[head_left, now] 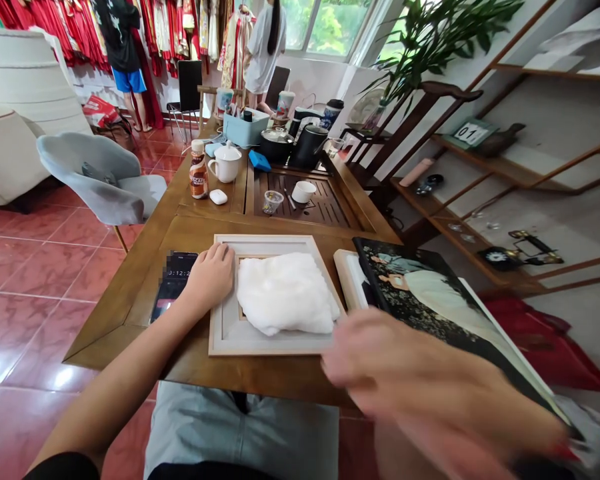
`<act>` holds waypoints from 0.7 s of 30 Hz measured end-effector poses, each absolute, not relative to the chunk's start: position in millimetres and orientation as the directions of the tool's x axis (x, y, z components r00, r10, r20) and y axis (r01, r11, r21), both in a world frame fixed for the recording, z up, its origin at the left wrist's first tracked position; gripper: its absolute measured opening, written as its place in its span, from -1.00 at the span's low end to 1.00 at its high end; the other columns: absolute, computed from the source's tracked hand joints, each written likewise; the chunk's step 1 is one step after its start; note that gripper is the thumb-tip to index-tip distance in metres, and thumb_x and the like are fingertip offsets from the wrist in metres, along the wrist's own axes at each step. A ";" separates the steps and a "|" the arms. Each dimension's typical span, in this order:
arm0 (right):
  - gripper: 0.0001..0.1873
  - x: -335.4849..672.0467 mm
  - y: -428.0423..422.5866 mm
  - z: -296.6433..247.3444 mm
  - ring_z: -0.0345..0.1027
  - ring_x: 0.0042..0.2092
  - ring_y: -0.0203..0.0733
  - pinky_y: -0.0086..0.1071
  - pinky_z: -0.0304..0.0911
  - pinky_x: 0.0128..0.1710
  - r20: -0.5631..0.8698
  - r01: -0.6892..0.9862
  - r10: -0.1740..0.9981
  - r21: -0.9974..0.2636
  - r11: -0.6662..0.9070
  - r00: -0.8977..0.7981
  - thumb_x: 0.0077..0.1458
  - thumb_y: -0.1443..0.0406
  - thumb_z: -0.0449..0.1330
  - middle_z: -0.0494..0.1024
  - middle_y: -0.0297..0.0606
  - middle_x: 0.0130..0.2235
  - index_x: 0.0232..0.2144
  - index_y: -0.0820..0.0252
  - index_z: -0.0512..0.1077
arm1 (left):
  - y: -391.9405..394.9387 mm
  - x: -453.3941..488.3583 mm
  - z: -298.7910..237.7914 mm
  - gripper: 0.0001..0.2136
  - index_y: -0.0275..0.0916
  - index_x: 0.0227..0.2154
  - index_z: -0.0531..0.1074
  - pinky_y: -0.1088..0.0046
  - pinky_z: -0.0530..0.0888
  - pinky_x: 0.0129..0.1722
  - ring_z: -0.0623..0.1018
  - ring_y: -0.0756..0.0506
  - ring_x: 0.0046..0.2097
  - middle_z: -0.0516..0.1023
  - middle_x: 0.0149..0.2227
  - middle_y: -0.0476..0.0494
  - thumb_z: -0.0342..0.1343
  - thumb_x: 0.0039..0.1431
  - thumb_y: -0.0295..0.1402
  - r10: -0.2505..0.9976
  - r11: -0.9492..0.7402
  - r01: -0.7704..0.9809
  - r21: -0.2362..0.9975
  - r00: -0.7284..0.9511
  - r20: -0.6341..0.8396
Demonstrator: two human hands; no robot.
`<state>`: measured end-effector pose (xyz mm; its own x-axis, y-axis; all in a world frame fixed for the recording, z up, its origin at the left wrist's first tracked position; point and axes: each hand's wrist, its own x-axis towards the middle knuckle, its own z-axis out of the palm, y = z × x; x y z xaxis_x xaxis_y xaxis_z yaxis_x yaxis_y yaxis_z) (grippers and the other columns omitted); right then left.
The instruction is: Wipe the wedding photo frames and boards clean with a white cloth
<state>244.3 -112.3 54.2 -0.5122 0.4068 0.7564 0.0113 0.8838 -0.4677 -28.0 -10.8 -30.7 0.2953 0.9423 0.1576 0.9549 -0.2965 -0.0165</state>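
The left hand's fingers (224, 256) lay close together and lightly bent, their tips resting on the left rail of the one picture frame (280, 241) that lay flat; they pinched nothing. The left hand (209, 275) sat palm down over that rail. The right hand (430, 390) was a blur of motion low at the frame's right corner, and I cannot tell whether its fingers were spread or closed, or whether they touched anything.

One crumpled white cloth (285, 293) lay inside the frame, filling most of its opening. Just right of the frame, one dark photo print (430, 293) lay tilted over a second, white frame (347, 273). One phone (173, 283) lay just left of the frame, beside the left wrist. All of these rested on the wooden table (130, 300). Beyond the frame stood one brown bottle (199, 170), one lidded white pot (226, 162), one white cup (303, 191) and one clear plastic cup (272, 200).
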 end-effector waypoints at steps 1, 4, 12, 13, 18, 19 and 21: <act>-0.70 228.6 -93.2 50.5 0.59 -0.27 -0.04 -0.07 0.49 -0.18 0.797 0.081 0.385 -0.395 0.915 -0.465 0.32 0.24 0.07 0.69 -0.20 -0.27 -0.03 0.05 0.55 | -11.0 -27.3 -30.9 -0.61 -0.44 0.22 0.34 0.14 0.36 0.27 0.34 -0.30 0.37 0.38 0.31 -0.46 -0.11 0.40 -0.49 0.944 -0.297 0.955 -0.014 0.296 0.144; -0.84 197.0 -49.5 34.1 0.57 -0.24 -0.02 -0.09 0.44 -0.20 0.694 0.400 0.410 -0.189 0.897 -0.591 0.17 0.36 0.20 0.68 -0.17 -0.27 -0.21 0.13 0.56 | -11.9 -25.6 -31.5 -0.59 -0.48 0.25 0.31 0.14 0.33 0.31 0.30 -0.32 0.39 0.37 0.32 -0.46 -0.13 0.45 -0.44 0.950 -0.292 0.957 -0.003 0.290 0.117; -0.03 198.8 -29.1 4.1 0.22 0.36 0.17 0.12 0.15 0.33 0.118 0.652 0.696 -0.270 0.709 -0.708 -0.03 -0.20 0.37 0.34 -0.02 0.36 0.30 0.13 0.34 | -12.4 -23.7 -35.9 -0.62 -0.41 0.23 0.31 0.17 0.38 0.27 0.30 -0.31 0.40 0.38 0.30 -0.44 -0.15 0.45 -0.45 0.946 -0.295 0.955 0.016 0.289 0.147; 0.04 199.2 -29.2 3.1 0.19 0.38 0.19 0.14 0.12 0.35 0.098 0.649 0.692 -0.275 0.709 -0.715 -0.08 -0.24 0.39 0.30 -0.02 0.38 0.32 0.13 0.32 | -12.3 -23.5 -36.2 -0.62 -0.41 0.23 0.30 0.17 0.38 0.28 0.29 -0.31 0.40 0.38 0.30 -0.44 -0.15 0.45 -0.46 0.946 -0.295 0.955 0.020 0.289 0.147; -0.01 202.0 -28.7 -0.5 0.12 0.41 0.16 0.21 0.01 0.39 0.051 0.686 0.714 -0.233 0.689 -0.699 -0.06 -0.13 0.41 0.19 -0.10 0.44 0.36 0.00 0.27 | -12.2 -23.1 -37.0 -0.61 -0.46 0.25 0.27 0.16 0.34 0.32 0.25 -0.33 0.42 0.34 0.32 -0.46 -0.17 0.46 -0.45 0.949 -0.292 0.956 0.034 0.285 0.139; -0.07 204.2 -28.1 -1.1 0.13 0.41 0.15 0.22 0.00 0.38 0.050 0.706 0.729 -0.215 0.675 -0.682 -0.01 -0.07 0.40 0.20 -0.11 0.44 0.35 -0.01 0.27 | -12.2 -23.2 -37.3 -0.61 -0.44 0.25 0.27 0.16 0.35 0.32 0.24 -0.33 0.42 0.34 0.32 -0.46 -0.17 0.46 -0.45 0.948 -0.292 0.956 0.039 0.284 0.142; -0.18 209.6 -26.9 -2.3 0.18 0.38 0.17 0.25 0.00 0.37 0.060 0.749 0.766 -0.173 0.640 -0.641 0.03 0.06 0.37 0.24 -0.10 0.42 0.32 0.00 0.32 | -12.4 -23.3 -38.2 -0.62 -0.41 0.24 0.27 0.15 0.36 0.31 0.25 -0.32 0.42 0.34 0.32 -0.45 -0.16 0.45 -0.44 0.948 -0.291 0.956 0.048 0.281 0.146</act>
<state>209.6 -26.9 -2.3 -0.6407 0.7655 0.0598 0.7486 0.6400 -0.1734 -23.3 -12.4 -38.2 0.2815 0.9485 0.1456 0.9556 -0.2909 0.0478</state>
